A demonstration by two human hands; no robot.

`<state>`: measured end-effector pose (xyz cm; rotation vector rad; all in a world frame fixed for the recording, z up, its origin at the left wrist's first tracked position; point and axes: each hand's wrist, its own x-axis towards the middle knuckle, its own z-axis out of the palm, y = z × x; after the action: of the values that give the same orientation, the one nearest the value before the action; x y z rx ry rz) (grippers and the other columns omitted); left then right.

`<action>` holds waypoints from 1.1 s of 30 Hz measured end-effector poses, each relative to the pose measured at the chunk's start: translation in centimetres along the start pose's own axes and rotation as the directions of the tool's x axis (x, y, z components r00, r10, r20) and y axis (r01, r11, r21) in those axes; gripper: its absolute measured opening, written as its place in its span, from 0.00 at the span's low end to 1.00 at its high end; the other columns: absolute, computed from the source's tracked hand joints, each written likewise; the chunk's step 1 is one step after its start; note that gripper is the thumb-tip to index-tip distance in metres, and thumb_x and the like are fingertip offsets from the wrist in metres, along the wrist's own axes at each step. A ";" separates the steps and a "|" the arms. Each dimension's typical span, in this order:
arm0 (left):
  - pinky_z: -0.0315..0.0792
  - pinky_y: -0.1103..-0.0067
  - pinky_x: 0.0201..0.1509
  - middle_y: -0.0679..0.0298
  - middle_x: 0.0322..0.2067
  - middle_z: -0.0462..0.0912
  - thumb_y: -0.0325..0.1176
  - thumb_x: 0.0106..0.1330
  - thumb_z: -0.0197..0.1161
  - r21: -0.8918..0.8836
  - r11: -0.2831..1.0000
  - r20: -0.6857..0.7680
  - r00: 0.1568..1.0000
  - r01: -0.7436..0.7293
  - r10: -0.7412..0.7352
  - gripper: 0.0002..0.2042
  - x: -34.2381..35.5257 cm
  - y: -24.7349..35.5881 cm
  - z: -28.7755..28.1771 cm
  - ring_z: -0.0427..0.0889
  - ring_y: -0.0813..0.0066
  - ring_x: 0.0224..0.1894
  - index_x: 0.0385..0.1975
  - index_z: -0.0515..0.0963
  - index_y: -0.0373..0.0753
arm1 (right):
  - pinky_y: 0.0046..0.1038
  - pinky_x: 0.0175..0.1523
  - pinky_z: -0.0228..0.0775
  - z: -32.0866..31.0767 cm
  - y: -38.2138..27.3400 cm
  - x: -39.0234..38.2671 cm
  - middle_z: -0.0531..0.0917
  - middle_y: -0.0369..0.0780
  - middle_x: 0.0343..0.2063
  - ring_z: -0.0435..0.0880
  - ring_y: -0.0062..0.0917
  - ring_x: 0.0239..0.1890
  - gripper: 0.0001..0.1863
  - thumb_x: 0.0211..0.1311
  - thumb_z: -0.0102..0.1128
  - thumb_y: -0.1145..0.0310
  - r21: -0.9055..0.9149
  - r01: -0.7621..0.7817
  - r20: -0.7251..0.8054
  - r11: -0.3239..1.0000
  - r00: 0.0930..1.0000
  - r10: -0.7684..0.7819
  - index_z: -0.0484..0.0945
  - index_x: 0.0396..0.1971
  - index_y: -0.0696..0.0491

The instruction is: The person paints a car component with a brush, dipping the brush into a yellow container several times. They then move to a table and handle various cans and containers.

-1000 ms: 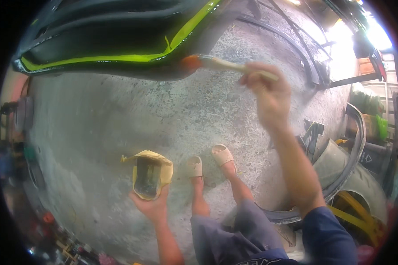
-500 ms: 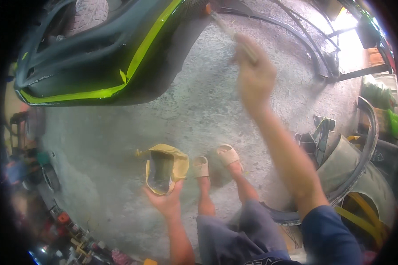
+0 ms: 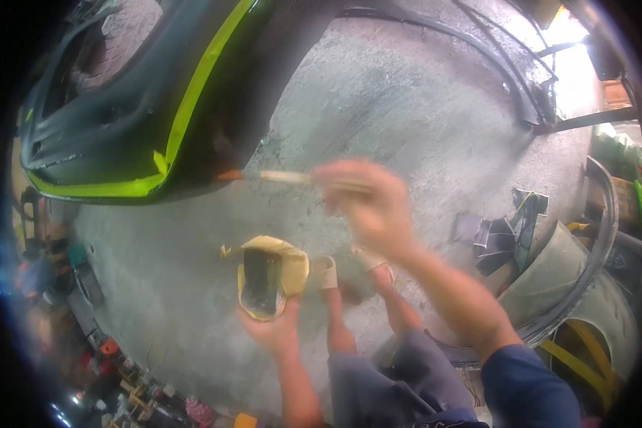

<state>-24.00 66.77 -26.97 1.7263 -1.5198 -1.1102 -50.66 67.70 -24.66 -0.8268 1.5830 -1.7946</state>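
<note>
My right hand [image 3: 374, 207] is closed round the pale handle of a paintbrush [image 3: 282, 176], blurred by motion. Its orange tip points left, level with the lower edge of a glossy black vehicle body panel [image 3: 121, 146]; whether it touches the panel I cannot tell. A bright yellow-green tape strip [image 3: 187, 114] runs down the panel and along its lower edge, with a loose tab at the bend. Low in front of me, my left hand [image 3: 272, 332] grips an open-topped container [image 3: 294, 269] wrapped in yellowish covering, its inside dark and shiny.
Grey concrete floor [image 3: 157, 264] lies under my sandalled feet. Curved black trim pieces and a metal frame [image 3: 585, 118] stand at the far right. Nearer right lie a curved panel [image 3: 549, 267] and dark scraps [image 3: 506, 239]. Bottles and small clutter [image 3: 143, 399] line the lower left.
My right hand has swung down and left with the paintbrush, from the panel's upper right to near its lower edge. The left hand keeps hold of the container.
</note>
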 end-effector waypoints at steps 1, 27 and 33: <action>0.74 0.71 0.61 0.61 0.55 0.73 0.21 0.45 0.80 -0.011 1.000 0.004 1.000 -0.004 0.004 0.38 -0.2 0.3 0.2 0.75 0.70 0.56 0.58 0.67 0.37 | 0.25 0.39 0.78 -1.4 0.6 2.5 0.88 0.38 0.39 0.86 0.21 0.35 0.14 0.65 0.62 0.81 0.104 -0.037 0.009 0.994 0.999 0.036 0.85 0.48 0.50; 0.76 0.70 0.51 0.57 0.45 0.76 0.41 0.36 0.87 -0.029 1.000 -0.139 0.990 -0.010 0.006 0.41 0.8 -2.7 -3.3 0.80 0.66 0.48 0.50 0.68 0.32 | 0.26 0.29 0.67 7.5 -1.1 -6.4 0.86 0.45 0.49 0.77 0.23 0.25 0.29 0.37 0.67 0.76 -0.347 0.591 0.125 0.729 0.799 -0.588 0.88 0.48 0.48; 0.75 0.71 0.52 0.57 0.46 0.77 0.36 0.39 0.85 -0.032 0.999 -0.110 0.993 0.041 -0.045 0.39 0.5 -4.2 -7.3 0.79 0.68 0.49 0.52 0.68 0.32 | 0.24 0.39 0.78 6.1 -3.0 0.4 0.86 0.39 0.35 0.84 0.20 0.33 0.17 0.62 0.58 0.87 -0.022 0.162 0.073 0.987 0.984 -0.160 0.82 0.48 0.55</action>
<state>-15.59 66.33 -27.06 1.7774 -1.3983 -1.0357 -46.23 63.95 -21.03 -1.0464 1.5366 -1.8364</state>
